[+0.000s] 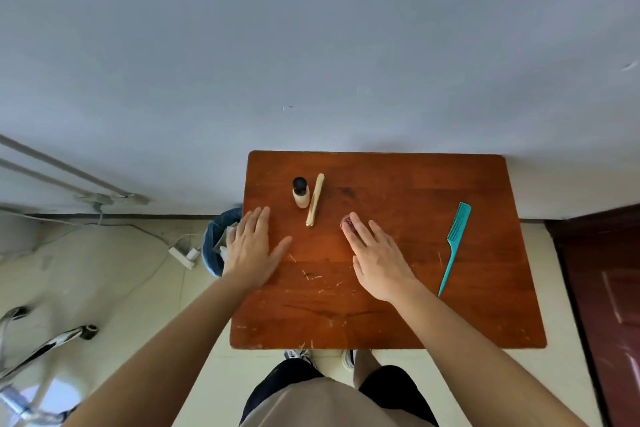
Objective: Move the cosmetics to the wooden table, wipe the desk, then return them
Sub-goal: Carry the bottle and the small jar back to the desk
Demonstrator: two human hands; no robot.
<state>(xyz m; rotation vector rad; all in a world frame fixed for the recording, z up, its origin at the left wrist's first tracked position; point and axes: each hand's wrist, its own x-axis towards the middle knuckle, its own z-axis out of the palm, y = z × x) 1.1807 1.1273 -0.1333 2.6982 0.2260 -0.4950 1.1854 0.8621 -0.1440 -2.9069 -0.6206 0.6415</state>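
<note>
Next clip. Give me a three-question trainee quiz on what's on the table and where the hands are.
1. True or false: the comb lies between the left hand and the right hand.
2. What stands right beside the pale stick? A) a bottle with a black cap B) a mug C) scissors
3. Which hand has its fingertips at the small pink jar?
Key: 1 false, it lies right of both; 2 A; 3 the right hand.

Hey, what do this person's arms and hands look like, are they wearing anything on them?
The left hand and right hand are ungloved, and no ring, watch or bracelet shows on either. Above the wrists everything is bare down to the picture's lower edge, with no sleeve in view.
</note>
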